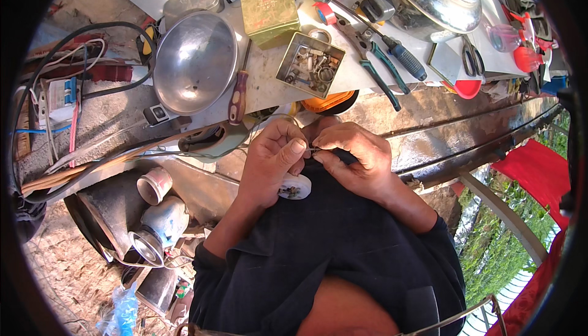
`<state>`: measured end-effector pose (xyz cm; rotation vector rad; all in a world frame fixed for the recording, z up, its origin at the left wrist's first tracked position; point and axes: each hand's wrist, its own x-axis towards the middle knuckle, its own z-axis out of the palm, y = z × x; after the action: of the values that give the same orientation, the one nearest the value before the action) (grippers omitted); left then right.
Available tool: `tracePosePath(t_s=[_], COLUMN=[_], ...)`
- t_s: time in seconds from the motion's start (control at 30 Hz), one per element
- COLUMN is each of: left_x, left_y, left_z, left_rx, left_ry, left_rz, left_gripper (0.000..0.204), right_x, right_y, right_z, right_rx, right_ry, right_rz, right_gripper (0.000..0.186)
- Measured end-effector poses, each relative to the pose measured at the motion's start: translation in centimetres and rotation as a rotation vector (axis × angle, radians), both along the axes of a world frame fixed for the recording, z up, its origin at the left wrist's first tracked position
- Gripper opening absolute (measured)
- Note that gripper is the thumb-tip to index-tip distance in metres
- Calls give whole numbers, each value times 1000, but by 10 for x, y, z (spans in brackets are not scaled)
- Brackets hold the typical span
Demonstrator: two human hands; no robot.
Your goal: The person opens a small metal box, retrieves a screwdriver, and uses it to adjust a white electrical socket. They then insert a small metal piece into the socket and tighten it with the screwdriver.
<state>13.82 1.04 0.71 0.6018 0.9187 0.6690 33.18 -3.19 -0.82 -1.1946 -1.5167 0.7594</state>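
Observation:
In front of my chest, my left hand (278,152) and my right hand (358,155) are brought close together, fingertips almost touching. Both are closed in a pinch on a thin metal piece (313,149), too small to name exactly. Below the left fingers, against the palm side of that hand, is a white round plastic part (295,187) with small dark bits in its middle. How it is held is partly hidden by my fingers. A wire (250,131) passes behind my left hand.
On the table ahead are a tin of small metal parts (311,65), a screwdriver (239,97), a metal bowl (195,63), green-handled cutters (383,70), a soldering iron (404,57) and scissors (471,60). Cables (122,158) run along the left; a blue metal pot (164,221) lies below.

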Motion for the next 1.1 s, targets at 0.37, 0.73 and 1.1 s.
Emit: tracePosePath(t_s=[0.37, 0.73, 1.1], left_x=[-6, -3, -5], left_y=[-3, -8, -14], left_z=[-3, -4, 0], left_rx=[45, 29, 50], left_ry=[23, 0, -3], left_rz=[-87, -35, -98], left_gripper=[19, 19, 16], right_x=[-1, 0, -4], right_y=[-2, -6, -11], right_z=[0, 0, -3], right_rx=[-25, -13, -49], right_ry=[25, 10, 53], right_rz=[6, 72, 15], right_gripper=[31, 28, 30])
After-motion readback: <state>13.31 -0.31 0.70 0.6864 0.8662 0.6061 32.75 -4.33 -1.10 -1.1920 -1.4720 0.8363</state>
